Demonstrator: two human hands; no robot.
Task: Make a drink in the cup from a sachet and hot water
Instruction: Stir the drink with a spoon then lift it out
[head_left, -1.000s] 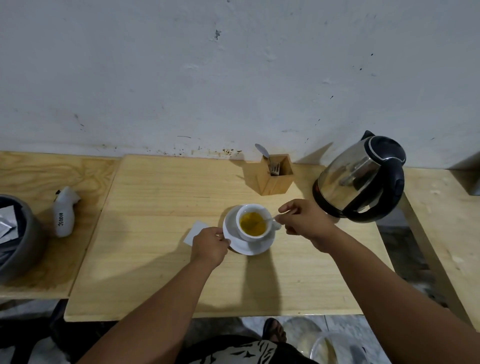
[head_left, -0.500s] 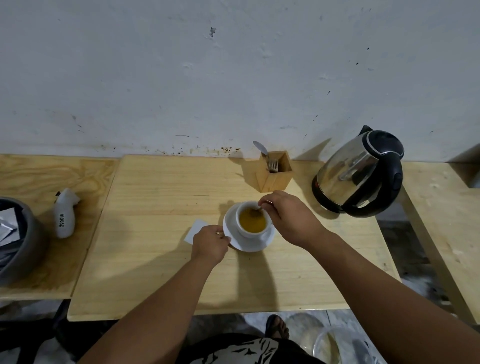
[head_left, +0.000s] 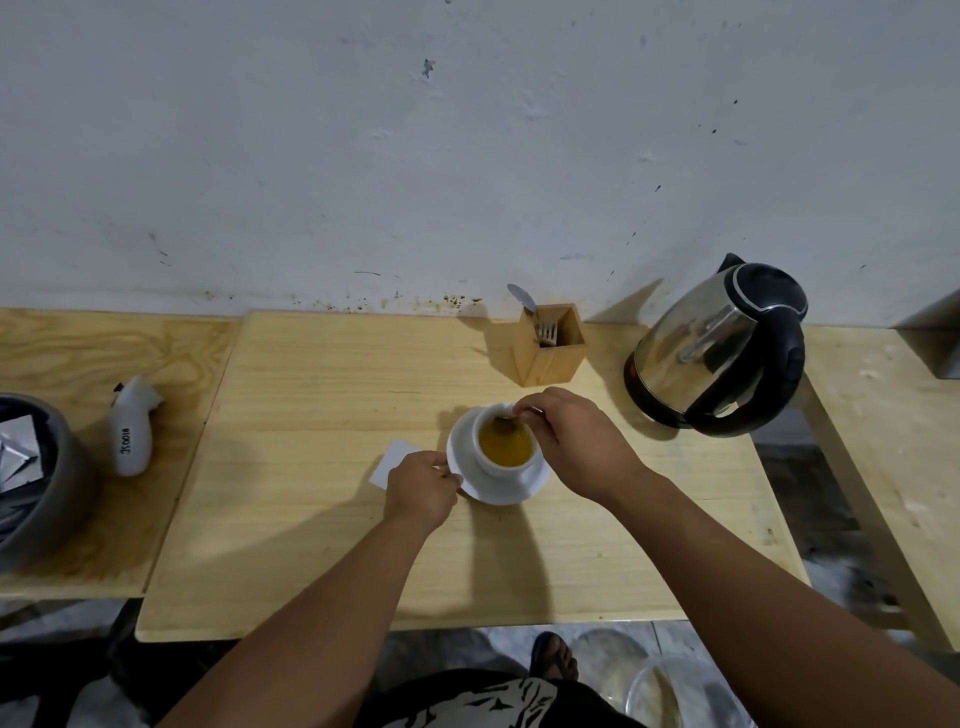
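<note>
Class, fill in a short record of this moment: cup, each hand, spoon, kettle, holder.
cup: white, on saucer, holds yellow-orange liquid
right hand: pinches spoon over the cup
spoon: bowl dipped in the liquid
left hand: at the saucer's left rim
kettle: steel and black, right of cup
wooden holder: behind cup, holds fork and spoon
white sachet: flat on table, partly under left hand

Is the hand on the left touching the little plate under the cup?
Touching. The head view shows the left hand's fingers resting on the saucer's left rim.
</note>
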